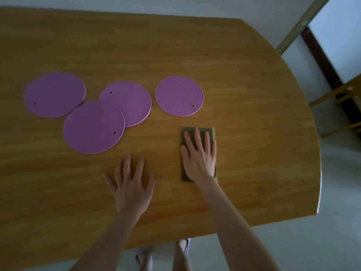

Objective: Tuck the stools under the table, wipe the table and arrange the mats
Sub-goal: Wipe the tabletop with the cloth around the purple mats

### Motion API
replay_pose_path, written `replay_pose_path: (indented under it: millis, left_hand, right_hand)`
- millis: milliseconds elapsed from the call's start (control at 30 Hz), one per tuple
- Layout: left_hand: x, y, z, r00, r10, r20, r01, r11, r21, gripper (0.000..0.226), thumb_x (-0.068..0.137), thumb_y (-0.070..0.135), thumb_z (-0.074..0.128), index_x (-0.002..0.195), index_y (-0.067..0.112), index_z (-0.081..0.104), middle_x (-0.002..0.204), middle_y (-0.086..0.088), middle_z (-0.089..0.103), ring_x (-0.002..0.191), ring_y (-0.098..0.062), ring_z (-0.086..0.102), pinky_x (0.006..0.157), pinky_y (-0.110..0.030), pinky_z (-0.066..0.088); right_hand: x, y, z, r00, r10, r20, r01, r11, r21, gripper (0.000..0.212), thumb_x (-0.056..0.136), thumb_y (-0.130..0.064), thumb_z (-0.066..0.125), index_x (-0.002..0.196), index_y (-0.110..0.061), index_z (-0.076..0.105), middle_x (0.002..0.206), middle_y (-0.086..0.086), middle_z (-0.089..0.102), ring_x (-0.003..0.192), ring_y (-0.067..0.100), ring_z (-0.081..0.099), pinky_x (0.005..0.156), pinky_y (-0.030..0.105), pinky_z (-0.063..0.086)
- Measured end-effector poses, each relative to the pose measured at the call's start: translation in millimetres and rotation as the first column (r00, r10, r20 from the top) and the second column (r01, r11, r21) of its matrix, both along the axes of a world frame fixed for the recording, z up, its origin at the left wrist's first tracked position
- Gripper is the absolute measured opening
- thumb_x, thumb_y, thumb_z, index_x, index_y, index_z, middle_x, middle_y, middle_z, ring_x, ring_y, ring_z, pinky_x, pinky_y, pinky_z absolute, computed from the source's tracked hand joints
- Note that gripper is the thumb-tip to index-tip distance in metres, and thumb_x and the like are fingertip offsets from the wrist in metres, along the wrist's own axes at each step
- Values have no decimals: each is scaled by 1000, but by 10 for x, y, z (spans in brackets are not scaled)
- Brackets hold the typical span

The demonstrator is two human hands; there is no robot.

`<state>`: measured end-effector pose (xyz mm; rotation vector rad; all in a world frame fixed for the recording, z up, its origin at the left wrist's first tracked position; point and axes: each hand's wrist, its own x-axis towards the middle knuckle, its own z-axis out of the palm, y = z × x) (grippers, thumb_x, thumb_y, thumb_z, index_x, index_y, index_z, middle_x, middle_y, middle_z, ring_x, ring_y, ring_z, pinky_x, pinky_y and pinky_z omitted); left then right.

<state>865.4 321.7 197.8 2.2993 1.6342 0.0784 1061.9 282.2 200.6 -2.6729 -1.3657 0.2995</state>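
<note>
Left hand (132, 186) is laid flat, fingers spread, just left of cloth (201, 129) | right hand (199, 157) is pressed straight-fingered on cloth | cloth is reckoned thin, floppy, light; best pinned under whole palm

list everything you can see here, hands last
table: 1, brown wood, fills most of the view
mats: 4, purple, round, on the table's left half; left, middle, right and near one, which overlaps the middle one
cloth: 1, olive green, flat on the table under the right hand
wooden frame: 1, light brown, on the floor right of the table; stool or chair, too blurred to tell
dark strip: 1, dark brown, top right
floor: pale grey
wall: pale, behind the table
feet: 2, bottom edge, below the table's rim
left hand: fingers spread, flat on the table
right hand: flat, pressing the cloth
</note>
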Motion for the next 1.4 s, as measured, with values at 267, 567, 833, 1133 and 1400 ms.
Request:
replay_pose_path:
  millis: [267,567,833,1133,1400]
  left_hand:
    - [10,13,-39,999,-48,-20,48,999,23,61,87,58,32,138,27,46,148,-11,37,138,-35,26,106,-70,8]
    - [-106,30,50,997,-7,83,5,1000,27,54,87,52,36,126,22,58,145,-11,42,135,-33,33,109,-65,14]
    - [-825,353,42,991,121,52,-124,991,56,60,85,54,34,133,21,50,148,-14,35,136,-38,26,106,-70,10]
    - [-1113,419,-32,995,91,29,-91,996,9,63,87,56,32,136,21,49,150,-14,33,138,-37,22,105,-71,3]
    - [-1107,399,-35,997,75,-15,-74,996,58,62,87,54,32,136,21,49,149,-15,35,138,-38,25,104,-71,6]
  right_hand:
    - [858,315,60,943,-334,-7,330,936,-119,55,99,-50,13,151,-37,3,160,-6,-6,146,28,-10,116,49,-10]
    - [-549,685,111,999,-18,-50,14,996,-87,55,100,-48,18,151,-36,3,160,-6,-4,146,29,-12,114,49,-15]
    - [-1063,771,90,983,177,-58,-179,983,-43,56,97,-50,11,151,-35,8,160,-7,3,146,30,-7,116,48,-10]
    - [-680,629,60,999,-47,3,47,995,-91,58,95,-53,6,150,-37,5,160,-5,-1,147,27,-5,118,47,-5]
    - [-1254,785,74,998,57,-23,-59,994,-90,56,99,-50,15,151,-36,4,160,-6,0,146,30,-7,116,49,-11]
